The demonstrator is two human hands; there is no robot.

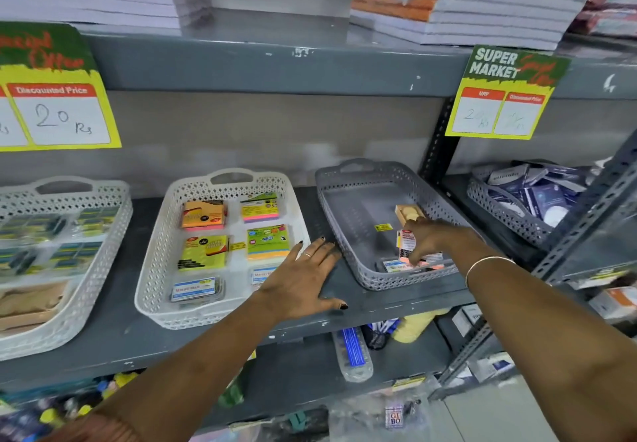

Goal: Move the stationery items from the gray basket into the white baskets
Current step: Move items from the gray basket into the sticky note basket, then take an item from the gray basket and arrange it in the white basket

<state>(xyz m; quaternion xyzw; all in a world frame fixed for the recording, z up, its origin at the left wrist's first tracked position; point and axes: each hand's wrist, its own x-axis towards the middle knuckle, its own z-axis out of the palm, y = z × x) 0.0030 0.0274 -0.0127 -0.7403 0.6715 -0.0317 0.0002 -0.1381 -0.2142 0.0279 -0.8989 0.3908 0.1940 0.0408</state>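
The gray basket sits on the shelf right of centre, with a box of round tan pieces, a small yellow label and a clear box at its near end. My right hand is inside it, fingers closed on a red-and-white packet. My left hand lies flat and open on the shelf between the gray basket and the middle white basket. That white basket holds sticky-note pads and clear boxes. A second white basket at far left holds packaged items.
A further gray basket full of dark blue packs stands on the right shelf behind a slanted metal upright. Price signs hang from the shelf above, which carries paper stacks. The lower shelf is cluttered with goods.
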